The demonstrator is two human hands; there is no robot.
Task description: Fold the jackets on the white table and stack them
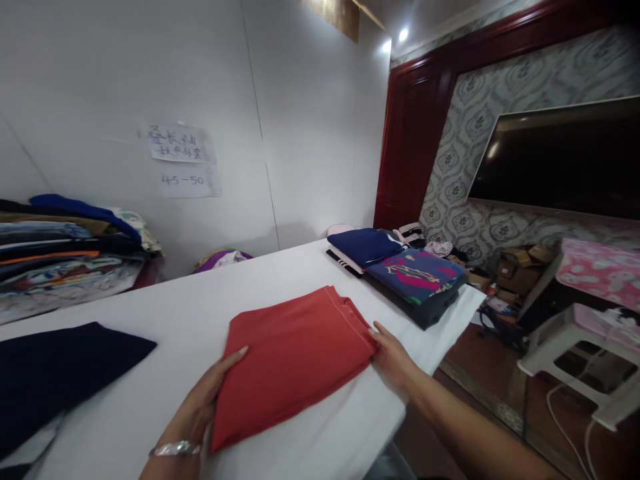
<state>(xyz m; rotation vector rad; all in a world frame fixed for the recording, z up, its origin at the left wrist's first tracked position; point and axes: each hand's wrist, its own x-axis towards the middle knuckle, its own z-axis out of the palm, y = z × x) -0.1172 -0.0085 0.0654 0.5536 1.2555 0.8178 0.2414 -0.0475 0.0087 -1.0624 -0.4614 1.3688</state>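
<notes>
With the pile folded and the navy cloth seemingly not, the red garment lies apparently almost finished on the white table, long axis slanting rightward and away, seamed edge facing right, the right hand pinching that edge, the left hand well apart opposite, its hidden grip impossible to tell

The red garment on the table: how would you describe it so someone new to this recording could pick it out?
Find the white table below the pale wall. On its near part, between the left hand and right hand, lies a flat, folded red garment. Its plain red sets it apart from the dark navy cloth to its left and the blue, patterned-topped stack beyond it.
</notes>
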